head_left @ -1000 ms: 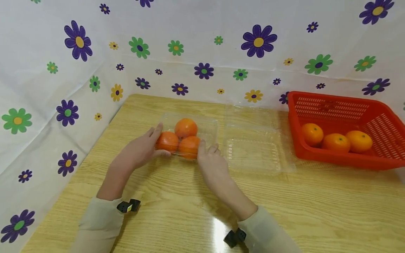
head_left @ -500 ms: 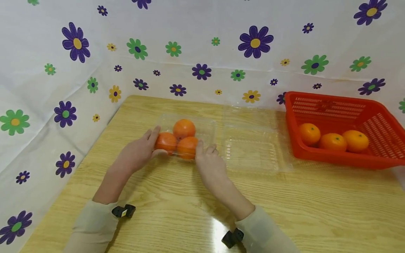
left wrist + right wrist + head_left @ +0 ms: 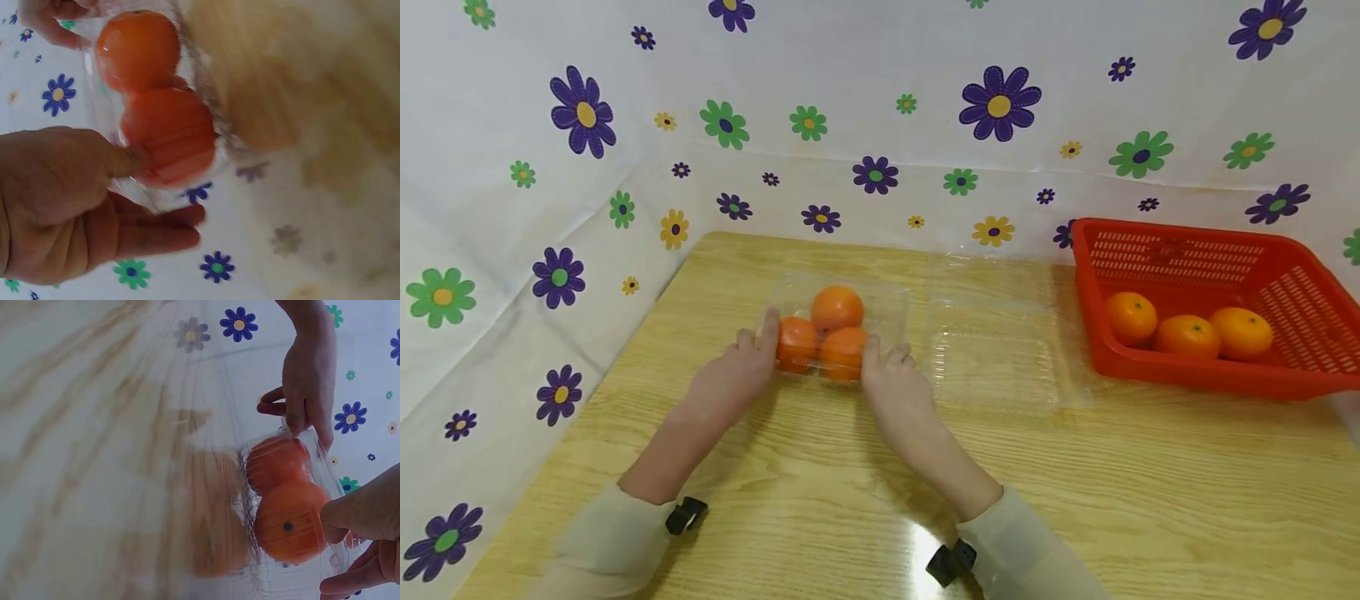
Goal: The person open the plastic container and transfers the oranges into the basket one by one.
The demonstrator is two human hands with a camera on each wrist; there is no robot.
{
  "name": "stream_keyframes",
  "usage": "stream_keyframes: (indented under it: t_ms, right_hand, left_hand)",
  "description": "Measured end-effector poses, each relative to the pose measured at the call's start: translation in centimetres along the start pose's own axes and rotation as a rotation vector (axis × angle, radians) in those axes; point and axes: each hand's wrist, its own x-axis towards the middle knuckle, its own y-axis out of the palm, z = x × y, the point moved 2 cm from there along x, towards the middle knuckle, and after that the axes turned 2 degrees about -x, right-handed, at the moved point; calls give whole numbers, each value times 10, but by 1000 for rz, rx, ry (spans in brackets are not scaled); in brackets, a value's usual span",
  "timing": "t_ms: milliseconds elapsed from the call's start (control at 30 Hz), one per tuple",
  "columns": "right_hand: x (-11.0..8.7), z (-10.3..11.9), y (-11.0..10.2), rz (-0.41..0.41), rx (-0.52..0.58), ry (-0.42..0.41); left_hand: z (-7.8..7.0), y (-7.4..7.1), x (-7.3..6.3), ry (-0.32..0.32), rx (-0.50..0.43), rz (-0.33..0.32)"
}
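A clear plastic clamshell box [image 3: 886, 312] holds three oranges [image 3: 837, 309] grouped toward its left and near side. At the box's left near corner my left hand [image 3: 735, 372] pinches the plastic; in the left wrist view its thumb lies against the wall beside an orange [image 3: 169, 139], with the other fingers extended below. My right hand [image 3: 898, 400] grips the near side farther right, thumb and fingers at the edge in the right wrist view. The right hand's thumb [image 3: 337, 520] overlaps the nearer orange [image 3: 289, 525] there.
Right of the box lies another clear plastic clamshell [image 3: 992, 367], its lid folded back toward the flowered cloth [image 3: 850, 75]. A red basket [image 3: 1210, 377] with three more oranges [image 3: 1187, 337] stands at the right on the wooden table [image 3: 820, 500].
My left hand has shifted its hold at the box's left corner; its thumb, seen in front before, is now hidden in the head view. The box and right hand stay nearly in place.
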Motion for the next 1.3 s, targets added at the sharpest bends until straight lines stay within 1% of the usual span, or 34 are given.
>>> stream_keyframes:
  t_ms: [67,133,167,200,300,367,433,500,633,700,767,900,1100,1300]
  right_hand:
    - [0,-2,0,2,-13,6]
    - [0,-3,1,-3,-35,7]
    - [0,-3,1,-10,-47,4]
    - [0,-3,1,-15,-59,1]
    - [-1,-3,1,-20,-81,-17]
    - [0,-1,1,-20,-84,-30]
    - [0,0,1,-16,-78,-31]
    - [0,0,0,-11,-63,-25]
    - [-1,-2,-1,7,-9,-13]
    - [-1,-3,-1,9,12,-8]
    - [-1,-3,-1,5,23,0]
    - [-2,-4,-1,-34,2,-6]
    - [-2,-6,1,-82,-2,-33]
    - [-2,-7,2,-105,4,-41]
  left_hand:
    - [-7,-5,2,-11,37,-47]
    - [-12,-9,7,-38,18,-73]
    - [-14,-10,10,-59,-6,-70]
    - [-14,-10,12,-79,-36,-47]
    - [-11,-11,18,-147,-157,72]
    - [-7,-12,17,-179,-211,137]
    - [-6,-16,18,-187,-258,191]
    - [-4,-21,19,-186,-283,225]
    - [3,-23,23,-197,-347,338]
    - [8,-22,23,-183,-372,366]
    - [12,-22,23,-154,-396,369]
    - [17,-22,22,-100,-443,348]
    - [22,-18,21,-77,-466,331]
    - [29,-11,22,-52,-463,282]
